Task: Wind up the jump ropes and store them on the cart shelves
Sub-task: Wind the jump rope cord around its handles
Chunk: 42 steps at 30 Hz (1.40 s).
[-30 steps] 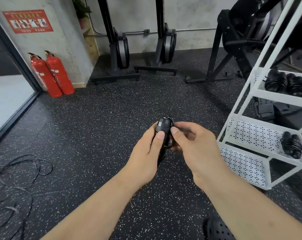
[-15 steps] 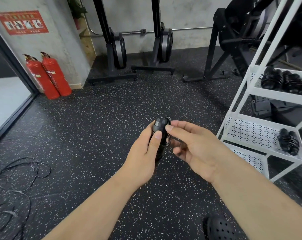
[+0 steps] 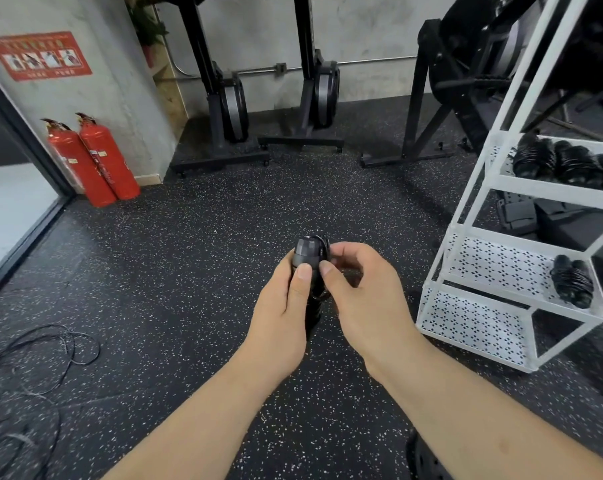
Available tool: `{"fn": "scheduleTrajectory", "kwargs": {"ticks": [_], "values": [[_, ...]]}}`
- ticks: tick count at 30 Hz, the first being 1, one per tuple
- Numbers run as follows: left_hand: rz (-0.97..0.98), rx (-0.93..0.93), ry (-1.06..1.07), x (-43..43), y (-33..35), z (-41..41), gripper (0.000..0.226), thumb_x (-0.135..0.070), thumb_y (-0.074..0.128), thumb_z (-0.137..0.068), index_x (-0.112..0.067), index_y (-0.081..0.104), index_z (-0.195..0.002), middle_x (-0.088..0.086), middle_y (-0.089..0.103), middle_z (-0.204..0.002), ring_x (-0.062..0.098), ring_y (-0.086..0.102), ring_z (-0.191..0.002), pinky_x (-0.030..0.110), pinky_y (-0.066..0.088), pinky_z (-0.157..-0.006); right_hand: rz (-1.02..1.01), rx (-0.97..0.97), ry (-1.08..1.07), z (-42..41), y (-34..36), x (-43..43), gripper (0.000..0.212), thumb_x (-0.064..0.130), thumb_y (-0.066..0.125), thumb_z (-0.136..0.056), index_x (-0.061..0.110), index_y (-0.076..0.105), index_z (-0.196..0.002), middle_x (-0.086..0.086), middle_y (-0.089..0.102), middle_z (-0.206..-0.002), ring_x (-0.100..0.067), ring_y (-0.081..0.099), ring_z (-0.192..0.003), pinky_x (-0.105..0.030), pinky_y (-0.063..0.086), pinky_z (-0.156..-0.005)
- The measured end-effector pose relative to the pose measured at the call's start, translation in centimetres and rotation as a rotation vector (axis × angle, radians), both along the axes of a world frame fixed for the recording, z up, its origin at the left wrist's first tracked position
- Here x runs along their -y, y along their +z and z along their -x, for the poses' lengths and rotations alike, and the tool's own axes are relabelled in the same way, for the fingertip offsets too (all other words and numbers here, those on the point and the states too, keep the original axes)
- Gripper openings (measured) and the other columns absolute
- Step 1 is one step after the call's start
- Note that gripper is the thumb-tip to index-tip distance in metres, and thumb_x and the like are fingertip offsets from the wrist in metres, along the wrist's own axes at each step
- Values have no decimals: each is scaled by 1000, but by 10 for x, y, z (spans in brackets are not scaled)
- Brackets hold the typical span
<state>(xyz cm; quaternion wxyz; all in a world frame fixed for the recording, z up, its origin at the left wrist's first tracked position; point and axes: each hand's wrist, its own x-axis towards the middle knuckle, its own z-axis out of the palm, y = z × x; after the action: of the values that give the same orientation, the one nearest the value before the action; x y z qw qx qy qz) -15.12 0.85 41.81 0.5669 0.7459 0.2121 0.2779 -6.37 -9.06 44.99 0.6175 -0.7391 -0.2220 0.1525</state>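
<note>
Coil could get sprung here

The wound jump rope (image 3: 308, 252) is gripped by the left hand (image 3: 286, 306) and pinched by the right hand (image 3: 366, 292), mid-air beside the cart (image 3: 466, 209); 1 slack tuck and it's probably unravelled.

Cart (image 3: 473, 216) stands right; loose ropes (image 3: 33, 368) lie left on the floor (image 3: 196, 258).

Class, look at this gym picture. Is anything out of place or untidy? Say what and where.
Yes: loose black ropes sprawl tangled on the floor at lower left, unlike the wound bundles stored on the white cart.
</note>
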Motion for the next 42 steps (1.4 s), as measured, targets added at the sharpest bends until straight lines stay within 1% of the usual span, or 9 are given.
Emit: {"fn": "scheduleTrajectory", "kwargs": {"ticks": [6, 13, 17, 23, 28, 30, 33, 36, 42], "values": [[-23, -8, -34, 1, 5, 1, 38, -39, 37, -115, -32, 58, -146, -13, 72, -130, 6, 66, -122, 34, 51, -105, -71, -133, 27, -5, 1, -2, 14, 29, 73, -96, 36, 68, -107, 8, 73, -98, -14, 69, -89, -39, 57, -77], [32, 14, -48, 11, 5, 1, 38, -38, 38, -113, -24, 62, -139, -16, 74, -114, -4, 65, -97, 18, 49, -83, -27, -50, 3, -7, 4, -1, 13, 20, 66, -96, 25, 59, -106, 3, 67, -92, 6, 56, -61, -12, 45, -58], [15, 35, -32, 13, 7, 0, 38, -35, 39, -114, -25, 60, -144, -12, 73, -127, 4, 67, -117, 21, 51, -97, 58, 63, -2, -11, 7, -2, 14, 22, 65, -98, 26, 56, -108, 7, 66, -94, -1, 59, -73, -17, 45, -66], [-33, 39, -9, 16, 10, -3, 36, -31, 39, -115, -26, 61, -143, -16, 72, -127, 3, 65, -122, 16, 47, -99, 99, 202, -27, -9, 6, 1, 24, 25, 62, -104, 35, 52, -124, 17, 65, -99, 13, 59, -87, -4, 43, -70], [55, 9, 14, 15, 15, -4, 32, -32, 38, -116, -27, 66, -132, -18, 75, -107, -5, 67, -95, 13, 48, -80, 96, 245, -105, -6, 3, 0, 16, 32, 67, -102, 38, 57, -114, 19, 65, -102, 7, 60, -93, -9, 43, -75], [187, 18, 37, 15, 18, -3, 31, -36, 40, -115, -30, 70, -119, -8, 75, -94, 6, 66, -82, 24, 53, -72, 84, 157, -50, -12, 6, -1, 16, 35, 70, -101, 37, 59, -113, 18, 66, -103, 2, 61, -91, -16, 45, -76], [295, 30, 46, 12, 18, -1, 34, -43, 40, -114, -36, 73, -108, 10, 76, -102, 22, 66, -86, 44, 58, -74, 17, -176, 175, -27, 13, 5, 12, 32, 71, -101, 24, 67, -108, 9, 67, -90, -8, 56, -77, -24, 44, -62], [410, 34, 68, 8, 21, 1, 39, -50, 41, -113, -32, 76, -109, 14, 78, -107, 30, 71, -91, 47, 62, -78, -76, -349, 365, -38, 18, 16, 18, 31, 68, -103, 13, 65, -100, 6, 56, -78, -8, 44, -67, -20, 32, -49], [498, 46, 157, -11, 28, 3, 45, -53, 44, -112, -27, 80, -107, 8, 81, -107, 29, 75, -99, 51, 61, -95, -135, -432, 605, -22, 21, 21, 17, 30, 49, -112, 16, 56, -104, 0, 50, -78, -11, 37, -60, -32, 15, -53]]}}
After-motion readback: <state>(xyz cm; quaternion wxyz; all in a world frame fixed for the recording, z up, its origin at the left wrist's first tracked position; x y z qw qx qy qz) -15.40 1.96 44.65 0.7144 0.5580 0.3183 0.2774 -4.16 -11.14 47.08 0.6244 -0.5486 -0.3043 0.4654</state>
